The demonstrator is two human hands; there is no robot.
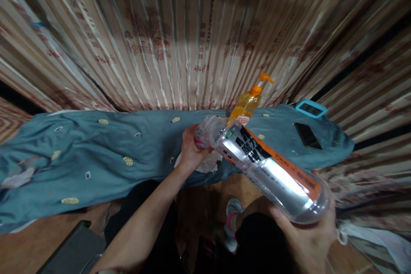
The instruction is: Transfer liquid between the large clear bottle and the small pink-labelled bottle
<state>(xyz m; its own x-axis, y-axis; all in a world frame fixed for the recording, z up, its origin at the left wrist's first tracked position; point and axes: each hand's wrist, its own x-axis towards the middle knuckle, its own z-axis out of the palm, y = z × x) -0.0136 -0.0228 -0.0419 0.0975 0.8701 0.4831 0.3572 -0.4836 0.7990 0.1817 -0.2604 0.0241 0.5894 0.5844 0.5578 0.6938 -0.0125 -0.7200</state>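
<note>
My right hand (308, 233) grips the base of a large clear plastic bottle (272, 173) with an orange and black label. The bottle lies tilted, its neck pointing up and left. My left hand (191, 150) is closed around a small clear plastic container (205, 130) with a pinkish patch on its side. The bottle's neck meets or overlaps this container; whether they touch I cannot tell. Beneath them, a crumpled white cloth or tissue (210, 165) rests on the teal fabric (154, 137). Behind the bottle stands an orange pump bottle (247, 105) with amber liquid.
A blue-framed digital device (311, 108) and a dark phone (307, 136) lie at the right end of the teal surface. Pleated beige curtains (180, 30) hang close behind it. A whitish piece of cloth (17, 178) lies far left. A dark grey box-like object (72, 248) is at lower left.
</note>
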